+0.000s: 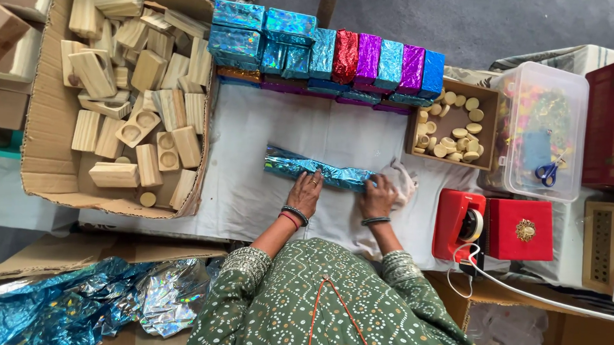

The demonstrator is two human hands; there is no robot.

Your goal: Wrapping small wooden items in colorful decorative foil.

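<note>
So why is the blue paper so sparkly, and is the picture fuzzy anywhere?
In the head view, soft even light bounces off the shiny blue roll under the left hand and right hand, making bright speckles; the crumpled foil at lower left glares white; shadows are faint; the middle is sharp, and the edges bend and stretch a little.

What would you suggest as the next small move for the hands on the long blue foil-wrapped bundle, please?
Probably tuck in the right end: the right hand already pinches that end of the long blue holographic foil-wrapped bundle, while the left hand presses its middle flat on the white cloth.
</note>
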